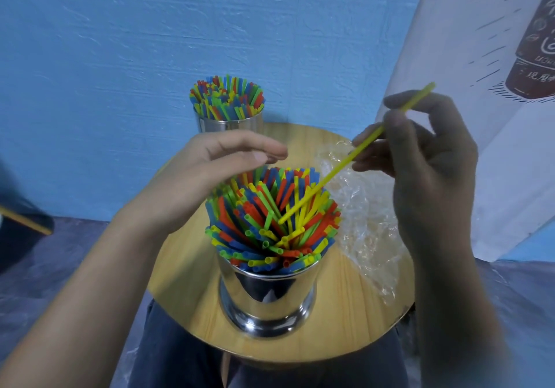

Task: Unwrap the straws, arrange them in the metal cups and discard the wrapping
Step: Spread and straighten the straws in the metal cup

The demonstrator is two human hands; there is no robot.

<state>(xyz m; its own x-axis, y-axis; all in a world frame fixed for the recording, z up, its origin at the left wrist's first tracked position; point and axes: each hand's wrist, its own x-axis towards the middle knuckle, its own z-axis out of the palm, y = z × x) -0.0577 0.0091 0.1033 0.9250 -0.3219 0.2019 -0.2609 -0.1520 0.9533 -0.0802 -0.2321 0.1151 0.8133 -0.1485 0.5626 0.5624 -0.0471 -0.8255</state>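
A shiny metal cup [267, 300] stands at the near side of a round wooden table [186, 270], packed with red, blue, green and yellow straws. My right hand [420, 159] pinches one yellow straw [333, 174], slanted, with its lower tip down among the packed straws. My left hand [207, 171] hovers over the cup's far left edge, fingers relaxed, holding nothing. A second metal cup [228, 123], also full of coloured straws, stands at the table's far side. Crumpled clear plastic wrapping [366, 225] lies on the table to the right of the near cup.
A blue wall rises behind the table. A white printed banner [510, 117] hangs at the right, close behind my right hand. My lap in dark trousers [180, 357] is under the table's near edge. A dark object [21, 222] sits at the left edge.
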